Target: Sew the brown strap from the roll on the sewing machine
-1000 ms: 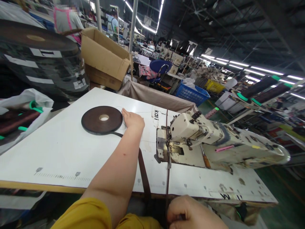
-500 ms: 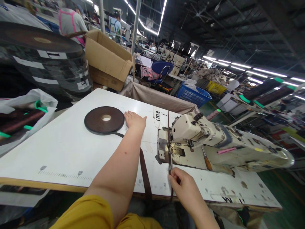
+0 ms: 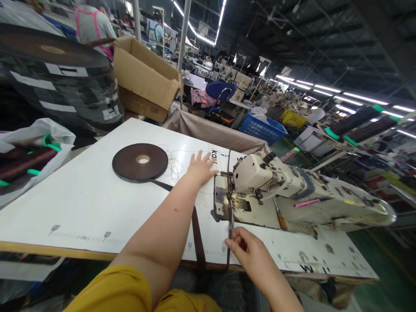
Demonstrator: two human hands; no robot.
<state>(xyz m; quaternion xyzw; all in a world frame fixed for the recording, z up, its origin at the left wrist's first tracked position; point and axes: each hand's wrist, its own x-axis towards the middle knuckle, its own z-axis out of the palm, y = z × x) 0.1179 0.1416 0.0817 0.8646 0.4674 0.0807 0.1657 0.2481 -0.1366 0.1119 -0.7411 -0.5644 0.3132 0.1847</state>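
Observation:
My left hand (image 3: 202, 168) lies over the white table with its fingers spread, holding nothing, close to the sewing machine's metal plate (image 3: 221, 195). Left of it, a flat roll of dark brown tape (image 3: 128, 162) rests on the table. From the roll, a brown tape strip (image 3: 197, 234) passes under my left forearm and over the front edge. My right hand (image 3: 248, 249) pinches a narrow brown strip (image 3: 228, 255) in front of the sewing machine (image 3: 260, 173). That strip runs through under the needle area and on toward the back.
Loose thread (image 3: 174, 167) lies tangled beside the roll. A wood-handled screwdriver (image 3: 281, 220) sits by the machine. Behind the table are a cardboard box (image 3: 143, 73), stacked large rolls (image 3: 61, 99) and a blue crate (image 3: 263, 128). Other people stand farther back.
My left hand has moved right, from beside the tape roll toward the machine plate, and its fingers have spread. My right hand stays at the narrow strip, its thumb shifted slightly left.

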